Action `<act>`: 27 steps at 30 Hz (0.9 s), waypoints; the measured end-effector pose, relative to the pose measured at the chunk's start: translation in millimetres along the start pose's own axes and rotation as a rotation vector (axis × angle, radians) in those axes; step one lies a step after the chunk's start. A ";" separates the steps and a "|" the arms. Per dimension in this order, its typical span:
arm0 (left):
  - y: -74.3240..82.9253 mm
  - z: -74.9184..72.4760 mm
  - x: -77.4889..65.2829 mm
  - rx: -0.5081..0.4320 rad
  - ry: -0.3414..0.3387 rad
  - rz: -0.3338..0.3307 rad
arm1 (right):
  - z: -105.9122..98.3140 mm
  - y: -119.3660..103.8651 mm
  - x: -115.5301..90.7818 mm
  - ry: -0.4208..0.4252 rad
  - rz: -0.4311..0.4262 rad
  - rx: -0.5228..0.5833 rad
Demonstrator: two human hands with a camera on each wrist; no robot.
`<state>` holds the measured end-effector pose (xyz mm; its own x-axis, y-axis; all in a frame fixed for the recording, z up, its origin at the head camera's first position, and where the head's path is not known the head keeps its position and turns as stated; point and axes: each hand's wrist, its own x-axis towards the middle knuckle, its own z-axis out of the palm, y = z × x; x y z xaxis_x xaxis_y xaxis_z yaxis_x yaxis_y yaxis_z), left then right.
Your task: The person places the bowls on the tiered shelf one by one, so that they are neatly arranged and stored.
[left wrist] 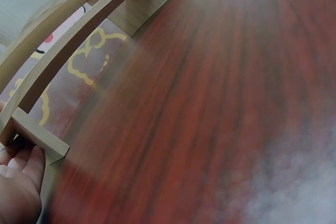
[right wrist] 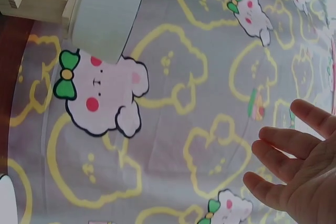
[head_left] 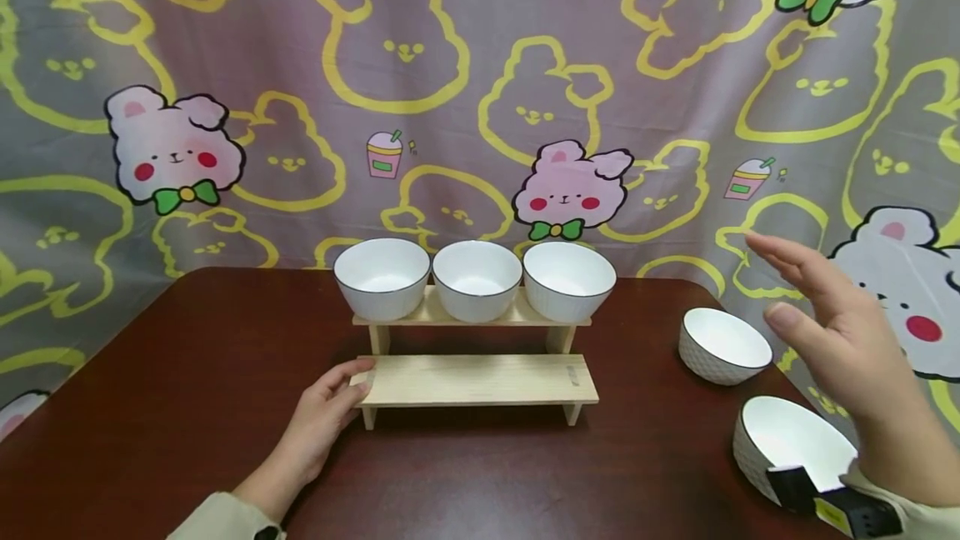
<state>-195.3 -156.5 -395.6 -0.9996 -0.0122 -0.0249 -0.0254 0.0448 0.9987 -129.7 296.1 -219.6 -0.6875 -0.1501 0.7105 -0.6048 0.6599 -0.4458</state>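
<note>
A two-tier wooden stand (head_left: 472, 382) is on the table. My left hand (head_left: 318, 415) grips the left end of its lower shelf; the left wrist view shows fingers (left wrist: 32, 163) tucked against the end support. On the upper tier sit three white bowls in a row: a left bowl (head_left: 382, 273), a middle bowl (head_left: 477, 280) and a right bowl (head_left: 570, 277). Raised in the air at the right, my right hand (head_left: 847, 332) holds nothing, its fingers spread. Below it is a patterned bowl (head_left: 787, 440), partly hidden by the wrist strap. Another patterned bowl (head_left: 723, 347) stands farther back.
The dark red-brown wooden table (head_left: 187, 407) extends on both sides of the stand. Behind its far edge hangs a grey-pink curtain (head_left: 465, 140) with rabbit drawings. Both patterned bowls are close to the table's right edge.
</note>
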 end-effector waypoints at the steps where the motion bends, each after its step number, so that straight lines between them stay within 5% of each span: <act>1: 0.6 0.3 0.2 0.000 -0.005 0.001 | -2.6 2.8 -4.3 0.010 0.022 -0.007; 10: 1.6 3.8 2.4 0.006 -0.023 -0.004 | -18.6 29.2 -41.8 0.120 0.131 0.037; 22: 0.2 -2.1 -2.2 -0.009 -0.004 -0.015 | -15.6 52.3 -78.9 0.169 0.469 -0.099; 27: -0.8 1.3 -2.5 -0.035 -0.011 -0.006 | -25.8 114.0 -110.5 0.166 0.604 -0.096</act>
<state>-192.7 -155.2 -396.4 -0.9995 -0.0017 -0.0313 -0.0313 0.0100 0.9995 -112.3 406.8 -334.8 -0.8204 0.3804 0.4269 -0.0852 0.6569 -0.7491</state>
